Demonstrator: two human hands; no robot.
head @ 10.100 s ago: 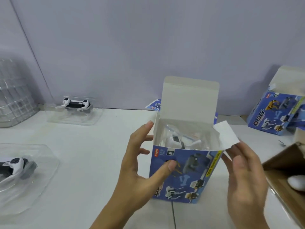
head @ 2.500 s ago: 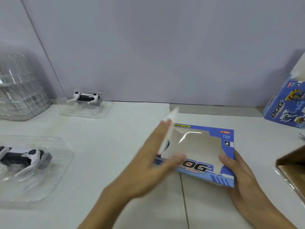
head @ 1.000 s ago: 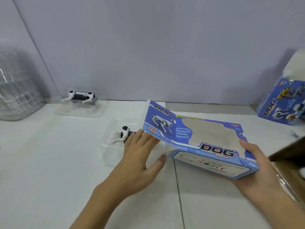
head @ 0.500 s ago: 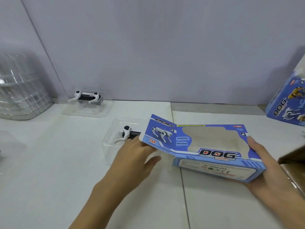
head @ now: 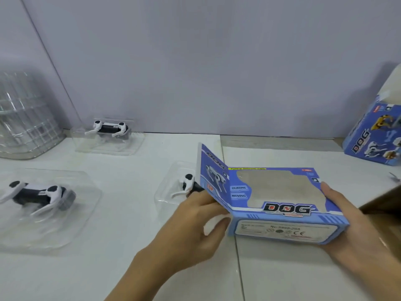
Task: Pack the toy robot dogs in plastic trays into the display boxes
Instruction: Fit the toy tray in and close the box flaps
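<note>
**Display box lies flat, its open end facing the tray**

The display box (head: pixel 275 198) lies window-up between your hands, its long axis running left to right across you, with its open left end and raised flap toward the tray (head: pixel 167 192); your right hand (head: pixel 355 231) cups its right end from below, thumb curled over the top edge; your left hand (head: pixel 193 227) sits at the open end with fingers curled, touching the tray's near edge, though you cannot tell whether it truly grips the tray. In that clear tray the toy robot dog (head: pixel 187 185) lies on its side, its body running toward the box mouth and partly hidden behind the flap.

The work surface is a white table (head: pixel 121 213) against a plain pale wall (head: pixel 195 61). Well to your left another dog in its tray (head: pixel 41 195) lies flat; a third tray with a dog (head: pixel 109 130) rests by the wall; a stack of clear trays (head: pixel 23 118) stands at far left. On your right stands an upright blue box (head: pixel 375 135), and a brown carton (head: pixel 384 203) juts in just behind your right hand.
</note>
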